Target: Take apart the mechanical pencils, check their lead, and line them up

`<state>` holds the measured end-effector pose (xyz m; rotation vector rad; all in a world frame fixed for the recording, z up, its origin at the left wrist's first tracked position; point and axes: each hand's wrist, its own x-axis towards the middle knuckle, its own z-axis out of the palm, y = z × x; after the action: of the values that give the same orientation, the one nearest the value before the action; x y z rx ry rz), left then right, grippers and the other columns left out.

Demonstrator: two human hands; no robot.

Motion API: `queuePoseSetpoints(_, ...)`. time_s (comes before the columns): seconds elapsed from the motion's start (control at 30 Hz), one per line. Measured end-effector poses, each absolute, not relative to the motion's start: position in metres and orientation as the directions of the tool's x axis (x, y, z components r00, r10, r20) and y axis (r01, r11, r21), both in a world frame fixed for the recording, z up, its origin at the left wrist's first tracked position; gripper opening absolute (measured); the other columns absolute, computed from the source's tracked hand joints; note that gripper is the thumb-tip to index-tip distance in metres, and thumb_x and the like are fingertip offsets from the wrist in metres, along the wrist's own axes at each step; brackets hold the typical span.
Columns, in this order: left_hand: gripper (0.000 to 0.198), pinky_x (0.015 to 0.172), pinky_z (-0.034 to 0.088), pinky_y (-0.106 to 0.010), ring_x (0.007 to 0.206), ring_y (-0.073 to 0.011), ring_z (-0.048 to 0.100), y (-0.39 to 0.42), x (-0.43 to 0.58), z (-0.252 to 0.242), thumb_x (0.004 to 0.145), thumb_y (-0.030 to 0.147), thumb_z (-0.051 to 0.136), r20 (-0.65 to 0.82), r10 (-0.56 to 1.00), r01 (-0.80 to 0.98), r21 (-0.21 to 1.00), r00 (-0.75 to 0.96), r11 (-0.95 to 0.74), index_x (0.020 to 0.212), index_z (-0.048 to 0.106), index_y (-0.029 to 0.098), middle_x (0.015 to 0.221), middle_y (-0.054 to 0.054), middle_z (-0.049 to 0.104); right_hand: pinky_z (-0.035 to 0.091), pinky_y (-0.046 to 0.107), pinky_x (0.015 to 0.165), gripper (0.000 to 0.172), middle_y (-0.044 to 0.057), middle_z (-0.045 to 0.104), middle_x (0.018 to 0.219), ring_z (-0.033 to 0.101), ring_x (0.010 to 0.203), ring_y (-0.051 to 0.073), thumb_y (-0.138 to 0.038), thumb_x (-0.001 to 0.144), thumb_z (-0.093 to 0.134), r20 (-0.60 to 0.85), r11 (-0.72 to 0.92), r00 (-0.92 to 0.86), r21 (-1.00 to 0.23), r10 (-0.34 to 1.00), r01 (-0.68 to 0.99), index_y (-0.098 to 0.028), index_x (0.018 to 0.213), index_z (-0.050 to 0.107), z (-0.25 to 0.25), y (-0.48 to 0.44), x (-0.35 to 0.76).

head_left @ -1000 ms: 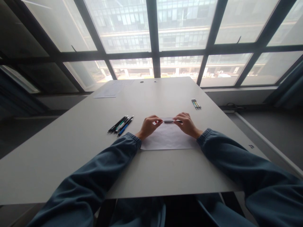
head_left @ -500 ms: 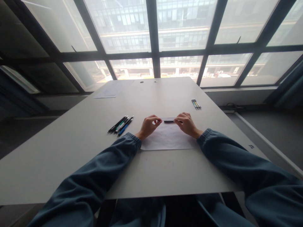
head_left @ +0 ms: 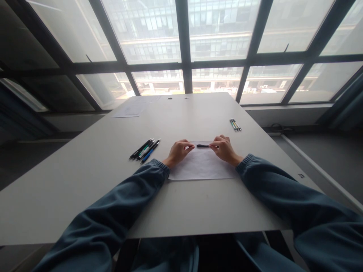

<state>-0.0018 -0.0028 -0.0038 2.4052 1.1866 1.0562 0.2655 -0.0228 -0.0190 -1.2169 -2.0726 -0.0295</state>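
A dark pen (head_left: 202, 146) lies sideways above the white paper sheet (head_left: 202, 169), its right part between the fingers of my right hand (head_left: 223, 148). That hand is closed in a pinch on the pen. My left hand (head_left: 179, 152) is also pinched closed, with its fingertips just off the pen's left end. Whatever the left fingertips hold, if anything, is too small to make out. Both hands are over the upper part of the sheet.
Several pens (head_left: 145, 150) lie in a loose bunch left of my left hand. A small row of pens (head_left: 235, 124) sits near the table's right edge. Papers (head_left: 129, 109) lie at the far left of the white table (head_left: 195, 211), before the windows.
The pen now shows more plainly between my hands, and my left fingertips have closed together more tightly. My arms and the other pens stay where they were.
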Motion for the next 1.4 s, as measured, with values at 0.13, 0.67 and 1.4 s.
queuePoseSetpoints(0.13, 0.018, 0.066, 0.046, -0.026, 0.066, -0.0133, 0.060, -0.0045, -0.0016, -0.0023, 0.089, 0.034, 0.069, 0.418, 0.789, 0.607, 0.505, 0.450, -0.614, 0.089, 0.082, 0.022, 0.089, -0.004, 0.076, 0.030, 0.042, 0.089, 0.017, 0.005, 0.071, 0.085, 0.055, 0.092, 0.023, -0.026, 0.092, 0.069, 0.543, 0.584, -0.363, -0.312, 0.757, 0.750, -0.024, 0.078, 0.079, -0.0179, -0.0234, 0.2650)
queuePoseSetpoints(0.67, 0.024, 0.075, 0.051, -0.027, 0.071, -0.0156, 0.066, -0.0023, -0.0015, -0.0051, 0.090, 0.034, 0.069, 0.403, 0.762, 0.597, 0.473, 0.507, -0.648, 0.107, 0.080, 0.022, 0.096, -0.005, 0.077, 0.030, 0.043, 0.094, 0.011, 0.006, 0.073, 0.089, 0.056, 0.095, 0.024, -0.021, 0.089, 0.069, 0.485, 0.607, -0.428, -0.306, 0.762, 0.733, -0.024, 0.083, 0.079, -0.0167, -0.0252, 0.2643)
queuePoseSetpoints(1.4, 0.017, 0.071, 0.046, -0.028, 0.073, -0.0174, 0.062, -0.0052, -0.0034, -0.0008, 0.091, 0.026, 0.060, 0.381, 0.811, 0.735, 0.364, 0.444, -0.573, 0.090, 0.076, 0.020, 0.085, -0.005, 0.070, 0.030, 0.042, 0.093, 0.013, 0.005, 0.074, 0.087, 0.057, 0.093, 0.023, -0.021, 0.089, 0.067, 0.486, 0.603, -0.419, -0.324, 0.767, 0.729, -0.023, 0.082, 0.078, -0.0168, -0.0248, 0.2642)
